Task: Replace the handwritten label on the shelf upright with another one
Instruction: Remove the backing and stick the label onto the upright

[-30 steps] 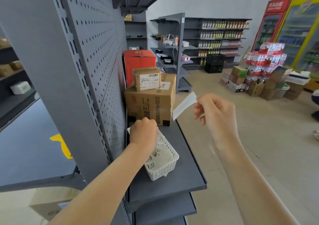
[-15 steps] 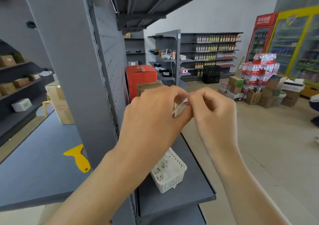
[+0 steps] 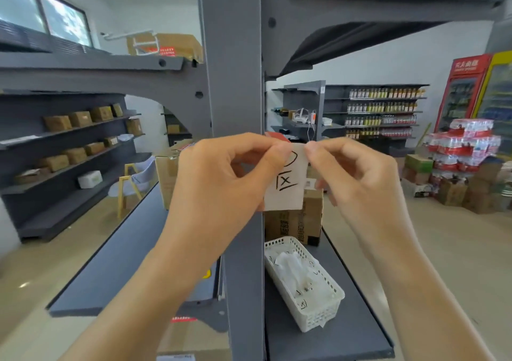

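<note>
A white handwritten label point(image 3: 286, 183) with black marker strokes hangs in front of me, just right of the grey shelf upright point(image 3: 235, 56). My left hand point(image 3: 221, 177) pinches its top left corner between thumb and forefinger. My right hand point(image 3: 357, 175) pinches its top right corner. The label's left edge overlaps the upright's right edge; I cannot tell whether it touches the metal. Below, a white plastic basket point(image 3: 327, 309) on the grey shelf holds several more paper labels.
Brown cardboard boxes point(image 3: 293, 222) stand on the grey shelf board point(image 3: 360, 333) behind the basket. Another grey shelf board point(image 3: 116, 263) runs to the left of the upright. A shelf bracket hangs overhead at right. Stacked drink packs point(image 3: 462, 144) sit on the floor far right.
My view swung from the pegboard side to face the upright's front. My left hand left the basket and joined my right hand on the label, which now hangs flat with its writing facing me.
</note>
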